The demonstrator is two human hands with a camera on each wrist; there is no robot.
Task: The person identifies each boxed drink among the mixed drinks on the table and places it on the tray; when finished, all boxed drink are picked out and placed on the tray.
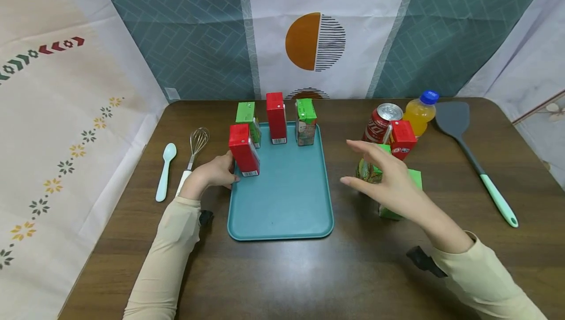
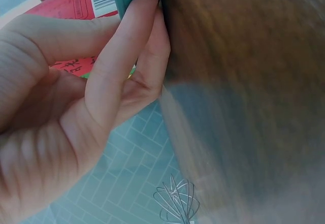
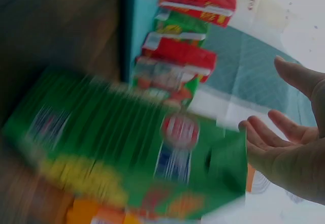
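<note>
A teal tray (image 1: pixel 282 207) lies mid-table. My left hand (image 1: pixel 228 167) grips a red carton (image 1: pixel 243 150) standing at the tray's front-left edge; the left wrist view shows thumb and fingers (image 2: pixel 117 56) curled round this red carton (image 2: pixel 71 5). A green carton (image 1: pixel 247 116), a red carton (image 1: pixel 276 117) and another green carton (image 1: pixel 305 121) stand along the tray's back. My right hand (image 1: pixel 359 163) hovers open, fingers spread, right of the tray over a green carton (image 1: pixel 399 202) and a second one (image 1: pixel 367 172). In the right wrist view the green carton (image 3: pixel 127 148) is blurred.
At the right back stand a red carton (image 1: pixel 402 138), a cola can (image 1: pixel 381 121) and an orange juice bottle (image 1: pixel 421 111). A grey spatula (image 1: pixel 472 158) lies far right. Left of the tray lie a whisk (image 1: pixel 194 151) and a pale spoon (image 1: pixel 165 170).
</note>
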